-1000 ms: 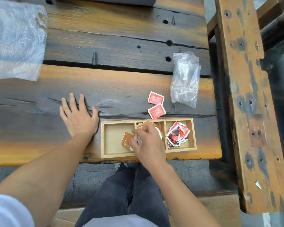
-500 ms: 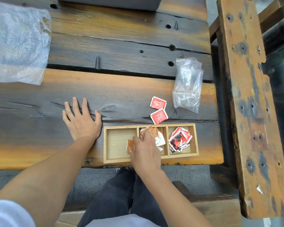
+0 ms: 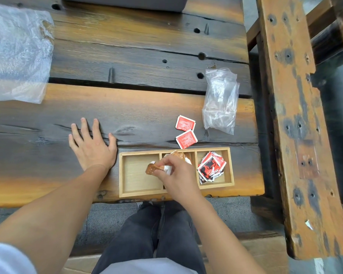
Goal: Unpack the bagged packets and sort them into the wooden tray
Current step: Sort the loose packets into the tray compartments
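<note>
A wooden tray (image 3: 123,175) with three compartments lies at the table's near edge. My right hand (image 3: 176,175) is over its middle compartment, pinching a brown packet (image 3: 151,168) that sticks out over the bare left compartment. More brown packets (image 3: 183,155) lie in the middle compartment, partly hidden by the hand. Several red packets (image 3: 211,167) fill the right compartment. Two red packets (image 3: 185,123) (image 3: 186,139) lie loose on the table just behind the tray. My left hand (image 3: 92,145) rests flat on the table left of the tray, holding nothing.
A crumpled clear plastic bag (image 3: 220,101) lies behind the tray's right end. A large sheet of clear plastic wrap (image 3: 16,54) covers the table's far left. A rough wooden beam (image 3: 297,115) runs along the right. A grey object (image 3: 127,1) sits at the far edge.
My right hand has kept hold of the brown packet and shifted slightly within the tray's middle area. The left hand has stayed flat on the table.
</note>
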Demonstrator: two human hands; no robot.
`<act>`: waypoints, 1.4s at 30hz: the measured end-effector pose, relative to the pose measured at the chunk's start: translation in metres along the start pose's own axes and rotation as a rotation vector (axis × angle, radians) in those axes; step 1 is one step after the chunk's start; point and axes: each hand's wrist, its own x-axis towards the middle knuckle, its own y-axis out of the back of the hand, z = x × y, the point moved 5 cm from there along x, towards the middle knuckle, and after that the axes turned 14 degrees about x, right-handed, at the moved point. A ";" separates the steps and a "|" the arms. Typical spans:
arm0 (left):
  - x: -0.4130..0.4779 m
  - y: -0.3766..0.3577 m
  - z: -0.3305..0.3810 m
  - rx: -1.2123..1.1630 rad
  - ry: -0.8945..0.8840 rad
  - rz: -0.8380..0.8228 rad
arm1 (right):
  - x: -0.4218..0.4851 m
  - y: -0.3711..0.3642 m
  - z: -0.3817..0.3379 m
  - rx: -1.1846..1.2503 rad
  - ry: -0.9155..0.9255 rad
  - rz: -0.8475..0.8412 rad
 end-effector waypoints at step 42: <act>0.002 0.000 0.000 -0.005 0.015 0.053 | 0.120 0.057 0.017 -0.677 -0.020 0.105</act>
